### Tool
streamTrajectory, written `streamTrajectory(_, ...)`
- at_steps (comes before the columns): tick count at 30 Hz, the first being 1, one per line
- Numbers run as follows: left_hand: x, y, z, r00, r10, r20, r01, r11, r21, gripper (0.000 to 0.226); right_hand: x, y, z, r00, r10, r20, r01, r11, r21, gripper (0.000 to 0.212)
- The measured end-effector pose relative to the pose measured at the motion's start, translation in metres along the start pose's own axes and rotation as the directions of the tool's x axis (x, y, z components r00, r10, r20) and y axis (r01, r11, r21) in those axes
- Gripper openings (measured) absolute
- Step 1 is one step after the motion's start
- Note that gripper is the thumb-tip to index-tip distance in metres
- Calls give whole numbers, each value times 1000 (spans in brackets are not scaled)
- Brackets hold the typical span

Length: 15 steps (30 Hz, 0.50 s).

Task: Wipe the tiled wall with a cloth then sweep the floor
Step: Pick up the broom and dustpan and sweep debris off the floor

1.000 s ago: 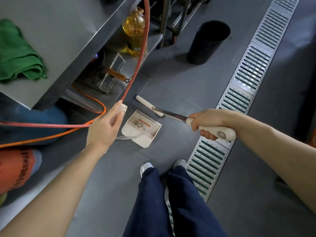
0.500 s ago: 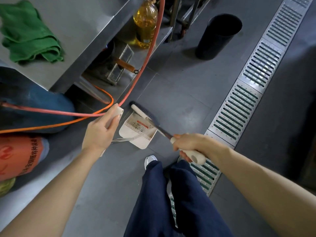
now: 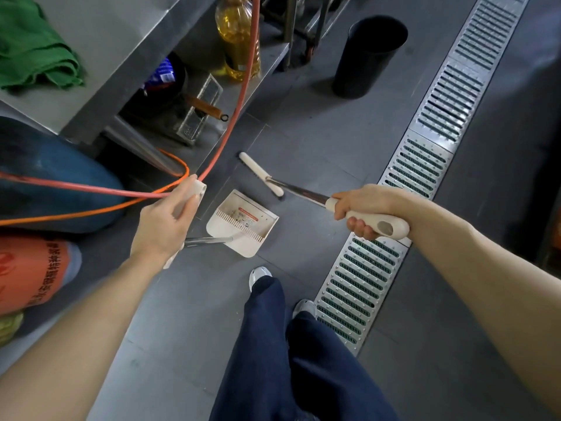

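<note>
Since the earlier frame the broom head [image 3: 261, 174] has swung away from the dustpan [image 3: 243, 227] to the floor just beyond it; right hand [image 3: 362, 209] fingers curl round the broom handle; left hand [image 3: 165, 221] grips the dustpan's handle; green cloth [image 3: 33, 47] lies far left on the steel table [image 3: 121, 31].

Single head view, looking steeply down, floor [image 3: 303, 132] near

Green cloth [image 3: 33, 53], cream dustpan [image 3: 243, 226], orange hose [image 3: 239, 101], black bin [image 3: 368, 56], dark grey floor [image 3: 318, 141].
</note>
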<state>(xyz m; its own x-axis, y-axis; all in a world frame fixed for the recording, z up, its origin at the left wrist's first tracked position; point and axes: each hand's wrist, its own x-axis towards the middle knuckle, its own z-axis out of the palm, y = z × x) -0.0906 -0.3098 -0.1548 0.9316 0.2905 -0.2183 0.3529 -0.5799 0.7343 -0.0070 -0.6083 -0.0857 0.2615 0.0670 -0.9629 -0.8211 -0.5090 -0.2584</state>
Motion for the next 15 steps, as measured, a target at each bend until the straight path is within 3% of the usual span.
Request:
streamTrajectory(5, -36, 18, 22, 1000, 1, -4, -1, 1000, -5, 25, -1, 51, -35, 995, -28, -94, 23, 998, -53, 40)
streamTrajectory(11, -75, 30, 51, 996, 15, 86, -10, 998, -57, 32, -2, 124, -65, 986, -2, -168, -14, 995, -97, 21)
streamTrajectory(15, -93, 24, 68, 982, 82, 173, -90, 995, 37, 35, -5, 167, -55, 986, 46, -160, -68, 989, -132, 16)
